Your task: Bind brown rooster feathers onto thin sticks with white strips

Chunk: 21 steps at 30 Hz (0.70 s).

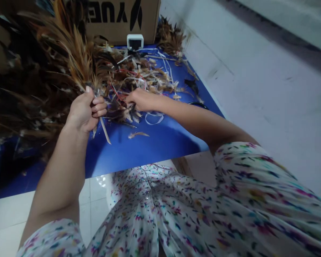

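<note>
My left hand (86, 110) is closed around a thin pale stick (105, 131) whose upper part is covered in brown feathers, like a feather duster (79, 59). The bare end of the stick points down toward the table's front edge. To its right, my right hand (142, 99) is down among loose feathers (160, 80) and tangled string. Its fingers are curled together, and what is between them, if anything, is hidden. A single small feather (138, 134) lies on the blue table (117, 151) in front of the hands.
Dark and brown feathers (24, 92) are heaped at the left. At the back stand a cardboard box (117, 26) and a small white-framed device (135, 41). Another feather bundle (171, 37) rests by the wall (256, 71). White string (154, 119) loops near my right hand.
</note>
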Each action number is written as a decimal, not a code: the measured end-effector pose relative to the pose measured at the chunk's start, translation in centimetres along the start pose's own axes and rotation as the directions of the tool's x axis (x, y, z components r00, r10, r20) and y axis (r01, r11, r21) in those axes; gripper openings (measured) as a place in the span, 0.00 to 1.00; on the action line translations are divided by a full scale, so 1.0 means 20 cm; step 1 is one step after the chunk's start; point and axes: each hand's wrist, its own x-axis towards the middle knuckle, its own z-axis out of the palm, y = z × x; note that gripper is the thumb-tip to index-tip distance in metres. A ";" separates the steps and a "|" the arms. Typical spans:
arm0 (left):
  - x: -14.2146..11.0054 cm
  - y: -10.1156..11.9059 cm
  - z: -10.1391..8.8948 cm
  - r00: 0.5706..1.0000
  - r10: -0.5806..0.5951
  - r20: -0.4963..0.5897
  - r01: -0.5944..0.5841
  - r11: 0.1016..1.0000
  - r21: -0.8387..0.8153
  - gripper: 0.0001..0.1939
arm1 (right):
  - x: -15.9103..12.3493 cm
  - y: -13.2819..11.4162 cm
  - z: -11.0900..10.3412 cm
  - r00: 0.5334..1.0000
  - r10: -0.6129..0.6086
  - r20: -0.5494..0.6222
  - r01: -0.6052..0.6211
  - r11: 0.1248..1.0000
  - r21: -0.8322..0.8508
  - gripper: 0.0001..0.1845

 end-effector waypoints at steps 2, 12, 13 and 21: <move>0.00 0.00 0.00 1.000 0.003 0.002 -0.003 1.000 0.008 0.22 | 0.08 0.03 -0.04 0.996 0.060 -0.067 -0.058 0.998 0.020 0.20; 0.00 -0.01 0.00 1.000 -0.013 0.007 0.013 1.000 0.011 0.20 | 0.26 0.14 -0.19 0.901 0.297 -0.316 -0.257 0.953 0.164 0.17; 0.00 -0.01 0.00 1.000 -0.015 0.008 0.015 1.000 0.009 0.20 | 0.24 0.15 -0.19 0.913 0.289 -0.290 -0.256 0.956 0.145 0.17; -0.01 -0.01 0.00 1.000 -0.018 0.019 0.018 1.000 -0.015 0.19 | -0.32 0.13 -0.26 0.884 0.409 -0.227 -0.439 0.892 -0.104 0.14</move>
